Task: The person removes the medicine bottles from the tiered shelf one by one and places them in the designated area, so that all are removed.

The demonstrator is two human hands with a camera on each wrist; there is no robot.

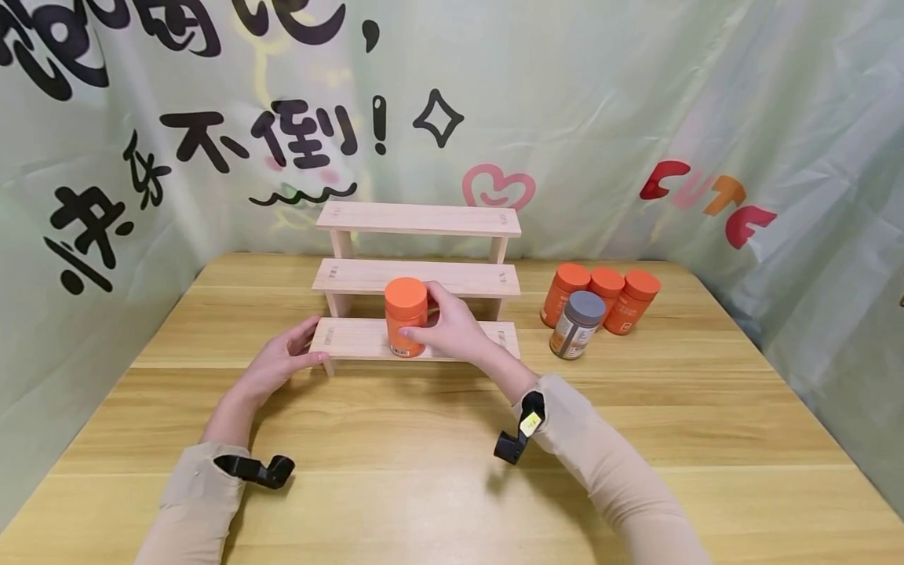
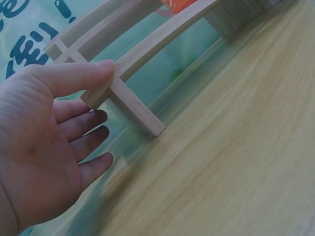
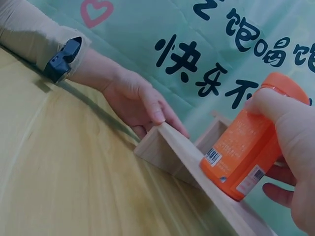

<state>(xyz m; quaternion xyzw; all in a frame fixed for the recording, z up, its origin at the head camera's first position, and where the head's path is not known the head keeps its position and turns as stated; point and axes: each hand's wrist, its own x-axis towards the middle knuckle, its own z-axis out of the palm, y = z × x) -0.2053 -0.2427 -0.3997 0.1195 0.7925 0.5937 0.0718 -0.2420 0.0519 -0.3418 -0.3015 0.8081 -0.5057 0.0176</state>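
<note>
In the head view a three-step wooden shelf stand (image 1: 418, 278) stands on the table. My right hand (image 1: 454, 323) grips an orange bottle (image 1: 406, 314) by its side, thumb in front and fingers behind. The bottle is upright at the bottom step, left of its middle; its base meets the board in the right wrist view. My left hand (image 1: 284, 357) pinches the left end of that bottom step (image 2: 142, 49). Its thumb lies on the front edge in the left wrist view, the index finger is partly hidden behind the end, and the other fingers are loosely bent below.
Right of the stand, three orange bottles (image 1: 639, 302) stand close together, with a grey-capped bottle (image 1: 577, 325) in front of them. A printed cloth backdrop (image 1: 579, 102) encloses the back and sides of the wooden table (image 1: 395, 455).
</note>
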